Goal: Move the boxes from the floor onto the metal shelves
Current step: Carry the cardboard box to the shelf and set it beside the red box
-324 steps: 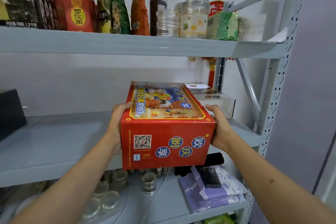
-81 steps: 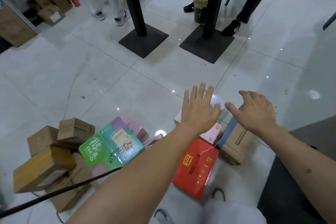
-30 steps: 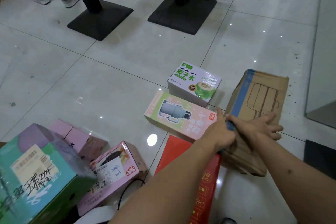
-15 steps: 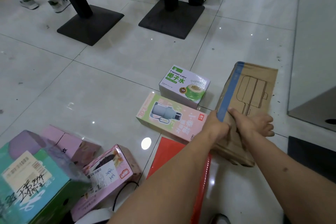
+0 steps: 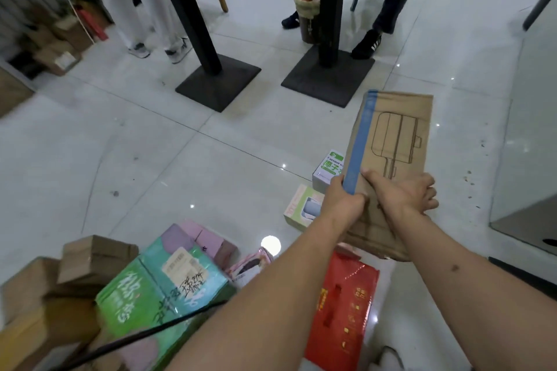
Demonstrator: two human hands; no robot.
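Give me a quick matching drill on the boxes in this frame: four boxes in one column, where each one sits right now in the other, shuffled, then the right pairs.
Things:
1. brown cardboard box with the blue stripe
2. red box
3. green box with handwriting
4. white and green coconut water box

Places:
A. on the floor, partly hidden behind the held box
B. gripped by the left hand and right hand
C. on the floor under the forearms, near the bottom edge
D. in the pile at lower left, by plain brown cartons

Pairs: 1-B, 2-C, 3-D, 4-A
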